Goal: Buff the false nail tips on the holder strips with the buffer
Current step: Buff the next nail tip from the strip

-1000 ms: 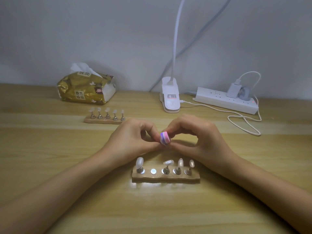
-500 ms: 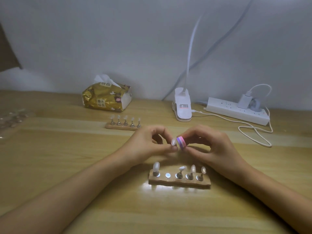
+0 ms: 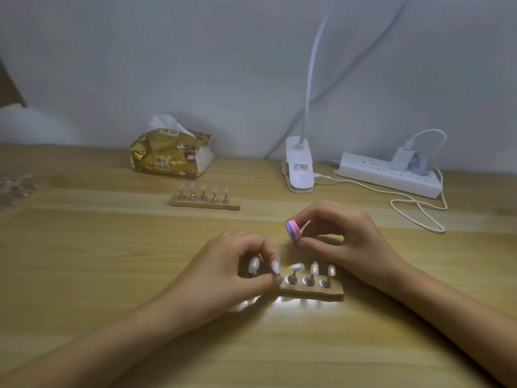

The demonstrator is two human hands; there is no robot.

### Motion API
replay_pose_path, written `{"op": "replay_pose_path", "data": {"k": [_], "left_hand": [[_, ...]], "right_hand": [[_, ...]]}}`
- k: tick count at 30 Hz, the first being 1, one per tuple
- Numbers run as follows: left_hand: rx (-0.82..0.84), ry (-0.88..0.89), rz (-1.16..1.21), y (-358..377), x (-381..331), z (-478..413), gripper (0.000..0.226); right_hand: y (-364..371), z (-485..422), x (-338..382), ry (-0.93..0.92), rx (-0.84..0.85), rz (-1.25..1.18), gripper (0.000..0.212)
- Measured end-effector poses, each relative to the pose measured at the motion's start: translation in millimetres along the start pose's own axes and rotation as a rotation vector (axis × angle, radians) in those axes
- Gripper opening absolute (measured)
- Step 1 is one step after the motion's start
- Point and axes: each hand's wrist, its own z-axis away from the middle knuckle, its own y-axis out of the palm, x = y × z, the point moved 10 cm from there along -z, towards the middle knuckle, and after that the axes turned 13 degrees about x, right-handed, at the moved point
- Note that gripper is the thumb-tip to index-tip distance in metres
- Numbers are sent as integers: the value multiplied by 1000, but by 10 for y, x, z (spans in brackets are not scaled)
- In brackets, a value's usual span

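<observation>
A wooden holder strip (image 3: pixel 316 291) lies in front of me with several white nail tips on metal stands. My left hand (image 3: pixel 223 270) is down at the strip's left end and pinches a nail tip (image 3: pixel 275 268) on its stand between thumb and forefinger, right at the strip's second place. My right hand (image 3: pixel 344 236) hovers just behind the strip and grips the pink and purple buffer (image 3: pixel 293 231) between thumb and fingers, clear of the tips. A second holder strip (image 3: pixel 205 204) with several tips lies farther back.
A gold tissue pack (image 3: pixel 170 155) stands at the back left. The white clip lamp base (image 3: pixel 298 170) sits at the back centre. A white power strip (image 3: pixel 389 177) with a charger and a looping cable (image 3: pixel 419 211) lies at the back right. Small clear items (image 3: pixel 16 187) lie at the left edge.
My left hand has come down from the buffer to the near strip with the nail tip. The right hand lifted the buffer slightly away. The camera view shifted left and up.
</observation>
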Motion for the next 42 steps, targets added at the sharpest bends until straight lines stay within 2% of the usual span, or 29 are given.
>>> {"op": "replay_pose_path", "data": {"k": [7, 9, 14, 18, 19, 22, 25, 27, 29, 34, 39, 42], "left_hand": [[52, 2, -134, 82, -61, -69, 13], [52, 5, -120, 106, -86, -104, 19], [17, 73, -86, 98, -147, -136, 14], [-44, 181, -415, 120, -375, -37, 14], [-79, 195, -400, 91, -417, -12, 18], [-162, 163, 5, -189, -317, -91, 18], [-116, 79, 167, -306, -69, -352, 11], [-90, 22, 157, -243, 73, -461, 7], [-71, 0, 113, -160, 158, -507, 14], [-106, -36, -35, -161, 251, -566, 16], [-99, -18, -26, -152, 262, -585, 16], [-101, -11, -16, -142, 260, -591, 14]], "right_hand": [[-52, -6, -98, 51, -49, -88, 20], [-47, -12, -122, 67, -42, -99, 19], [-52, -7, -142, 70, -50, -143, 16], [-86, 3, -235, 116, -78, -215, 17], [-93, 6, -259, 130, -83, -224, 18], [-107, 2, -306, 155, -92, -237, 22], [-114, -4, -320, 168, -94, -227, 21], [-118, 2, -312, 166, -103, -228, 20], [-125, 9, -294, 160, -115, -214, 18], [-138, 10, -147, 65, -132, -136, 13], [-11, -47, -112, 64, -33, -45, 12], [-61, -36, -21, -2, -85, 6, 13]]}}
